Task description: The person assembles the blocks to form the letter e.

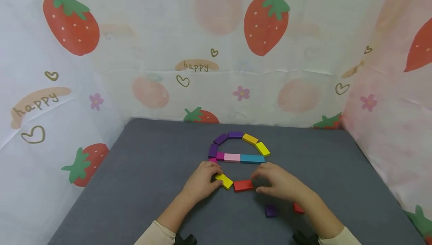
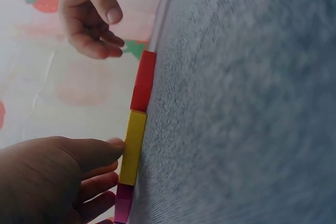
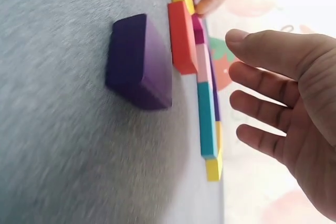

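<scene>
My left hand [image 1: 202, 180] pinches a yellow block [image 1: 224, 181] at the lower left of a curved outline of blocks on the table. In the left wrist view its thumb [image 2: 107, 150] lies against that block's side. A red block [image 1: 243, 185] sits end to end with the yellow one. Just right of the red block is my right hand [image 1: 278, 179], fingers loosely bent and apart, holding nothing. The right wrist view shows a gap between its fingertips and the blocks. A magenta block [image 1: 212, 160] is partly hidden behind the left hand.
Beyond the hands lies a straight row of magenta [image 1: 220, 156], pink [image 1: 232, 158] and blue [image 1: 252, 159] blocks. Purple [image 1: 221, 139] and yellow [image 1: 250, 139] blocks arch over it. A loose purple block [image 1: 271, 211] lies nearer me; another red block [image 1: 298, 208] is partly under the right forearm.
</scene>
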A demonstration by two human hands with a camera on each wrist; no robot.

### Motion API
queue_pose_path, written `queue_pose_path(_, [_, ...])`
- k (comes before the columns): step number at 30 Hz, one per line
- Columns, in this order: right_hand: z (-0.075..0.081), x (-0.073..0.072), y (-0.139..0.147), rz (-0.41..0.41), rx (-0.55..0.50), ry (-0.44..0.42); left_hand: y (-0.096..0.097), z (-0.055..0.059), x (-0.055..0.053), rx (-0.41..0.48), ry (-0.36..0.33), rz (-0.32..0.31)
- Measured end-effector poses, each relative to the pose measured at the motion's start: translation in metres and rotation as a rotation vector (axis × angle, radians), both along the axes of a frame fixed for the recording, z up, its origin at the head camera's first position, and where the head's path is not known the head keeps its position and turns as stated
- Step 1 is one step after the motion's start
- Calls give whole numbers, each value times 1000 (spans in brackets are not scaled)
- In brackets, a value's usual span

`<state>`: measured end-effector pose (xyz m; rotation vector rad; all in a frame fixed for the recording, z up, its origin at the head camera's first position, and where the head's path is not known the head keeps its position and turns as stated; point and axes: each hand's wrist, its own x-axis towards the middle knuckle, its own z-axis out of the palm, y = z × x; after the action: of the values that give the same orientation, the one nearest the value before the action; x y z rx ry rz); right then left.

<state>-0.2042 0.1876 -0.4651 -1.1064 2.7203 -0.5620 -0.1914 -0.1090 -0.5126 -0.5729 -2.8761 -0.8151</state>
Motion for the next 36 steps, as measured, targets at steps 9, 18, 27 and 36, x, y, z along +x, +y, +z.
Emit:
queue_pose_path(9, [-1,12,24,-10,1,32,14,13,-2,-91,47,-32])
queue_pose_path(18, [-7,21,46,-17,-10,37,31,19,-7,-111,-83,-174])
queue_pose_path(27, [-16,32,63,-1,-51,24,43,17,-12,-142,-150,-238])
queue_pose_path(36, [-23,40,70,-1,-82,-90,51,13,-16,-169,-124,-294])
